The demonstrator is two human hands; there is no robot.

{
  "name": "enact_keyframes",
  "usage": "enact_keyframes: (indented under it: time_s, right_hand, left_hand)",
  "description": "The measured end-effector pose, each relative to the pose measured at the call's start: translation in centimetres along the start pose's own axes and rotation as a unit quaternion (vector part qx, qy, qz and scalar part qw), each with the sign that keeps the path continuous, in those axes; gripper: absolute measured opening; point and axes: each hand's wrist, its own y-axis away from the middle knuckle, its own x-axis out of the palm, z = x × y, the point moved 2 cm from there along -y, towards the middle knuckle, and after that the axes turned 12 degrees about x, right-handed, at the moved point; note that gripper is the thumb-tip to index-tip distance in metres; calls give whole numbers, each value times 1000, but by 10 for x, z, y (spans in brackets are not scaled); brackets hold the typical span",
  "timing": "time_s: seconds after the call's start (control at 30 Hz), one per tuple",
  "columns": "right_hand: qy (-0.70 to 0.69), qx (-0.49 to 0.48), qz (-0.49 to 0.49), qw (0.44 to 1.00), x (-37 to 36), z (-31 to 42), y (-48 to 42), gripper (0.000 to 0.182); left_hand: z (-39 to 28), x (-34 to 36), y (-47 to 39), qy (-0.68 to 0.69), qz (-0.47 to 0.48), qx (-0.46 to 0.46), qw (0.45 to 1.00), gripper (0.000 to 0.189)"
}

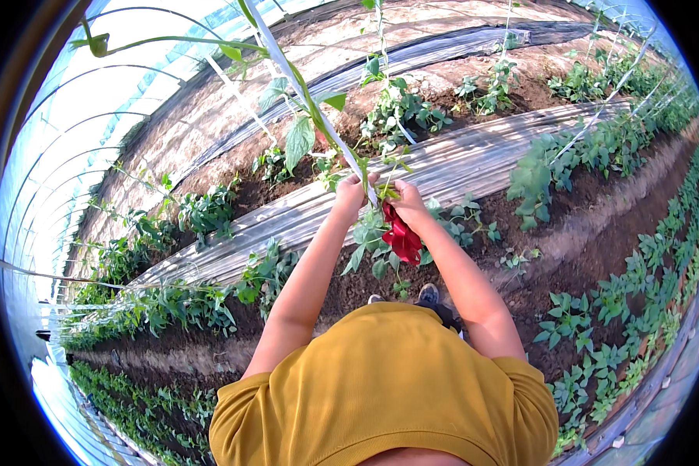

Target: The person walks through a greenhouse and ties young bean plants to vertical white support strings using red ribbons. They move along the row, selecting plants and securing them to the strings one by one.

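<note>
A white support string [326, 125] rises from the planted row towards the upper left, with a green climbing vine [306, 96] wound about it. My left hand [352, 192] has its fingers closed around the lower part of the string and vine. Close beside it on the right, my right hand [406, 201] pinches a thin green stem or shoot. A bunch of dark red ribbon or strips [403, 236] hangs beneath my right hand, apparently held in it. The fingertips are small here, so the exact hold is partly hidden.
Plastic mulch film [442, 160] runs between rows of leafy plants [603, 145]. More strings stand at the right and top. Low plants [571, 320] grow in the lower right soil. Arched greenhouse ribs [102, 67] curve at the left. My shoes [429, 293] are on the soil below.
</note>
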Motion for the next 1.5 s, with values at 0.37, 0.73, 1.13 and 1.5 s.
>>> enact_keyframes:
  time_s: [0.37, 0.73, 1.13, 1.5]
  right_hand:
    - [127, -144, -101, 976, 24, 17, 38, 18]
    - [72, -22, 11, 997, 29, 28, 27, 27]
    - [190, -344, -137, 909, 33, 34, 53, 20]
    - [-78, -104, -3, 992, 15, 46, 52, 29]
  left_hand:
    - [12, -11, 24, 90, -181, 161, 966, 16]
    - [22, -29, 37, 284, -170, 78, 941, 19]
    - [-33, -13, 64, -387, -53, 403, 828, 18]
    - [-74, 25, 75, -458, 34, 499, 735, 27]
